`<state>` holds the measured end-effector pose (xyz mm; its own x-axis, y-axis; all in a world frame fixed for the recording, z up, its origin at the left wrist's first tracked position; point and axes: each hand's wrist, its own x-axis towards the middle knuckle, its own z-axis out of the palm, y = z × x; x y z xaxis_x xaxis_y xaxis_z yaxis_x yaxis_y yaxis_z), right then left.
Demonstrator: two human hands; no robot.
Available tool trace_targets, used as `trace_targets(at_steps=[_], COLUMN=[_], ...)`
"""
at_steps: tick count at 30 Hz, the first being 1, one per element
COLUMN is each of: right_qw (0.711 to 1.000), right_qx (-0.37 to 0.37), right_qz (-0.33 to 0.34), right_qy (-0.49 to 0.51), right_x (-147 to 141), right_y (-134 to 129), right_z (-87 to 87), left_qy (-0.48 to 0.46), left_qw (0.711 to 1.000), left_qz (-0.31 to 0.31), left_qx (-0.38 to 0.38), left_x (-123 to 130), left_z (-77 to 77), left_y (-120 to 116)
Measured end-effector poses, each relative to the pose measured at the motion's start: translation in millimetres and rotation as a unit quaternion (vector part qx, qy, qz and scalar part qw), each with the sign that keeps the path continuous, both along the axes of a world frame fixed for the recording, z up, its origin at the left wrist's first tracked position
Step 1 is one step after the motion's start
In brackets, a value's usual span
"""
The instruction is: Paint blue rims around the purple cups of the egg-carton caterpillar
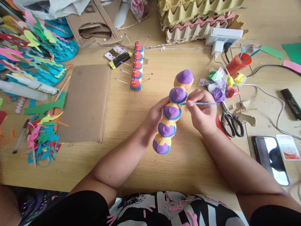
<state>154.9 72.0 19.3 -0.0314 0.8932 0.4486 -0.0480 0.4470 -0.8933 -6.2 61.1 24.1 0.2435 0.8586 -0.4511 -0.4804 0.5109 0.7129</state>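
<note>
My left hand (156, 114) grips a strip of egg carton cups (172, 112) from its left side, tilted above the table. The cups are yellow-orange with purple caps, and blue bands edge most of the caps; the top cup shows no blue band. Pinched in my right hand (202, 110) is a thin blue modelling tool (207, 103), its tip touching the strip between the second and third cups. Farther back stands a finished-looking red and blue caterpillar (136, 73) with smiling faces and purple-tipped sticks on both sides.
Black-handled scissors (231, 124), bagged clay lumps (218, 84), an orange cup (238, 62) and a phone (270, 160) lie on the right. On the left are a cardboard sheet (86, 103) and paper scraps (44, 135). Egg trays (199, 18) and a power strip (224, 34) are behind.
</note>
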Motion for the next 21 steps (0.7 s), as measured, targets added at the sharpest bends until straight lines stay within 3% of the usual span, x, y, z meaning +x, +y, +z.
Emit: trace_targets(at_steps=[5,12,21], right_qw=[1.000,1.000,1.000], right_qx=[0.003,0.009,-0.008], right_qz=[0.017,-0.013,-0.003], right_qy=[0.012,-0.001,-0.002], right_x=[2.1,0.7,0.7], right_y=[1.4,0.6,-1.1], right_z=[0.3,3.7,6.6], left_qy=[-0.070,-0.082,-0.091], left_qw=[0.996,0.993,0.989], left_qz=[0.024,0.026,0.007], left_qx=[-0.054,-0.078,-0.117], left_x=[-0.6,-1.3,0.6], left_z=[0.0,0.4,16.3], left_y=[0.1,1.1,-2.7])
